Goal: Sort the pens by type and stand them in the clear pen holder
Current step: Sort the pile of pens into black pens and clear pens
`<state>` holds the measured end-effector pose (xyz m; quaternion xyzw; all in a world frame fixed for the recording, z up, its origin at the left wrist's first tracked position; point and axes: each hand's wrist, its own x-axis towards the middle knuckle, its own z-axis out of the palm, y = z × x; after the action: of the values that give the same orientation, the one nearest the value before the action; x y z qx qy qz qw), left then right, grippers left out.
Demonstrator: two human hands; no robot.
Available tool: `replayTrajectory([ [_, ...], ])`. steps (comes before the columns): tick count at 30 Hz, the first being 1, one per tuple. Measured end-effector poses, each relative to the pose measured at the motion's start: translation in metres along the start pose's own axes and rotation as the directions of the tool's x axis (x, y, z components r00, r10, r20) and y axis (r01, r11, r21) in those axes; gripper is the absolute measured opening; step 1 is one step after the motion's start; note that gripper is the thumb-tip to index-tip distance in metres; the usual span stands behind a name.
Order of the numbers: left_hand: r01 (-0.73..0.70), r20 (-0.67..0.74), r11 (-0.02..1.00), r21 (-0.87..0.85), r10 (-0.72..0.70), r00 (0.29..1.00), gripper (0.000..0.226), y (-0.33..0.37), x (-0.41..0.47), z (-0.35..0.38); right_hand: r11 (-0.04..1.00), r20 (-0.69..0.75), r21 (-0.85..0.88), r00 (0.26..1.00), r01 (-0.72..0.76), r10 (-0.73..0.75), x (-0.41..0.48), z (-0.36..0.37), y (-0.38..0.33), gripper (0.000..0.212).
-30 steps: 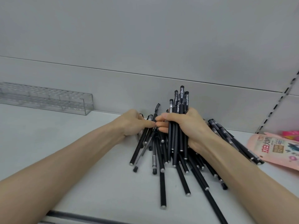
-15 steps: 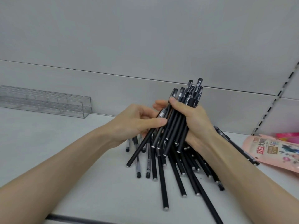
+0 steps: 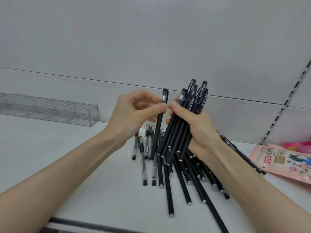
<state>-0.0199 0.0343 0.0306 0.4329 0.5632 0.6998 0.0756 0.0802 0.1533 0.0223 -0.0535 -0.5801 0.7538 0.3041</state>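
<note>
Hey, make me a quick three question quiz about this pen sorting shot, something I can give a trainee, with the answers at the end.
1. True or false: no pen stands in the visible part of the clear pen holder.
2. What does the left hand pinch? A) a single black pen B) a pair of scissors C) nothing
3. Fill in: the bundle of black pens is gripped by the ___ hand.
Key: 1 true; 2 A; 3 right hand.
</note>
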Motion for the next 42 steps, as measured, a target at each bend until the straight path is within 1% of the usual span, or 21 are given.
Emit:
replayTrajectory([
  [2, -0.023, 0.002, 1.0, 0.018, 0.023, 1.0, 0.007, 0.003, -0.005, 0.0, 1.0, 0.041, -0.003, 0.999, 0.001, -0.001, -0.002, 0.002, 0.0, 0.019],
  [4, -0.05, 0.003, 0.998, 0.041, 0.05, 0.999, 0.005, 0.005, -0.01, 0.0, 0.999, 0.126, 0.042, 0.992, -0.007, 0.002, -0.003, 0.008, 0.0, 0.019],
  [7, -0.096, -0.033, 0.994, 0.058, 0.098, 0.995, 0.012, 0.006, -0.02, 0.001, 0.994, 0.185, 0.104, 0.983, -0.012, -0.007, -0.008, 0.018, -0.001, 0.009],
  [9, -0.144, -0.095, 0.984, 0.102, 0.154, 0.984, 0.013, 0.005, -0.026, 0.001, 0.995, 0.177, 0.103, 0.984, -0.002, -0.016, -0.008, 0.023, -0.001, 0.002],
  [11, -0.184, -0.163, 0.963, 0.199, 0.217, 0.963, 0.016, 0.005, -0.033, 0.0, 0.998, 0.157, 0.069, 0.988, -0.006, -0.005, -0.009, 0.028, 0.001, 0.003],
  [13, -0.209, -0.183, 0.949, 0.237, 0.255, 0.95, 0.021, 0.005, -0.045, -0.006, 1.0, 0.122, 0.013, 0.992, -0.015, 0.013, -0.01, 0.033, 0.004, 0.011],
  [15, -0.198, -0.179, 0.945, 0.261, 0.249, 0.952, 0.021, 0.002, -0.057, -0.018, 1.0, 0.092, -0.025, 0.996, -0.001, 0.003, -0.012, 0.04, 0.005, 0.012],
  [16, -0.163, -0.171, 0.94, 0.301, 0.221, 0.96, 0.022, 0.0, -0.061, -0.024, 1.0, 0.089, -0.009, 0.996, 0.007, -0.007, -0.012, 0.044, 0.006, 0.01],
  [17, -0.092, -0.147, 0.937, 0.336, 0.149, 0.978, 0.029, -0.002, -0.064, -0.03, 1.0, 0.1, 0.025, 0.995, 0.008, -0.01, -0.013, 0.049, 0.007, 0.007],
  [19, 0.095, -0.016, 0.937, 0.337, -0.095, 0.995, 0.049, -0.004, -0.065, -0.039, 0.998, 0.125, 0.064, 0.992, 0.005, -0.013, -0.012, 0.061, 0.009, 0.02],
  [20, 0.168, 0.084, 0.93, 0.328, -0.206, 0.975, 0.051, -0.004, -0.064, -0.042, 0.999, 0.138, 0.047, 0.99, 0.016, -0.022, -0.011, 0.067, 0.012, 0.024],
  [22, 0.231, 0.229, 0.904, 0.36, -0.325, 0.918, 0.037, -0.001, -0.061, -0.044, 0.998, 0.158, -0.035, 0.986, 0.05, -0.044, -0.007, 0.078, 0.017, 0.026],
  [24, 0.241, 0.227, 0.893, 0.381, -0.343, 0.912, 0.018, 0.002, -0.057, -0.05, 0.986, 0.183, -0.145, 0.982, 0.079, -0.051, -0.002, 0.086, 0.021, 0.026],
  [25, 0.25, 0.197, 0.888, 0.385, -0.344, 0.918, 0.016, 0.002, -0.055, -0.054, 0.978, 0.202, -0.193, 0.978, 0.084, -0.044, 0.0, 0.09, 0.023, 0.026],
  [27, 0.273, 0.137, 0.876, 0.398, -0.351, 0.926, 0.025, -0.002, -0.053, -0.064, 0.959, 0.251, -0.271, 0.968, 0.084, -0.014, 0.003, 0.094, 0.027, 0.024],
  [30, 0.273, 0.103, 0.892, 0.361, -0.329, 0.939, 0.015, -0.005, -0.055, -0.071, 0.936, 0.302, -0.343, 0.953, 0.08, 0.03, 0.003, 0.097, 0.034, 0.013],
  [32, 0.264, 0.105, 0.901, 0.345, -0.316, 0.943, 0.015, -0.006, -0.056, -0.07, 0.927, 0.3, -0.368, 0.953, 0.071, 0.047, 0.006, 0.095, 0.037, 0.008],
  [34, 0.256, 0.121, 0.903, 0.346, -0.314, 0.942, 0.018, -0.008, -0.056, -0.068, 0.909, 0.286, -0.413, 0.956, 0.063, 0.064, 0.007, 0.094, 0.04, 0.009],
  [37, 0.284, 0.136, 0.895, 0.345, -0.347, 0.928, 0.009, -0.009, -0.056, -0.067, 0.912, 0.233, -0.41, 0.969, 0.018, 0.086, 0.008, 0.094, 0.041, 0.012],
  [40, 0.27, 0.143, 0.916, 0.297, -0.322, 0.936, 0.008, -0.003, -0.057, -0.071, 0.925, 0.253, -0.38, 0.964, 0.016, 0.087, 0.009, 0.103, 0.033, 0.013],
  [42, 0.252, 0.127, 0.934, 0.254, -0.29, 0.948, 0.006, 0.006, -0.058, -0.08, 0.922, 0.281, -0.384, 0.957, 0.051, 0.064, 0.011, 0.116, 0.023, 0.017],
])
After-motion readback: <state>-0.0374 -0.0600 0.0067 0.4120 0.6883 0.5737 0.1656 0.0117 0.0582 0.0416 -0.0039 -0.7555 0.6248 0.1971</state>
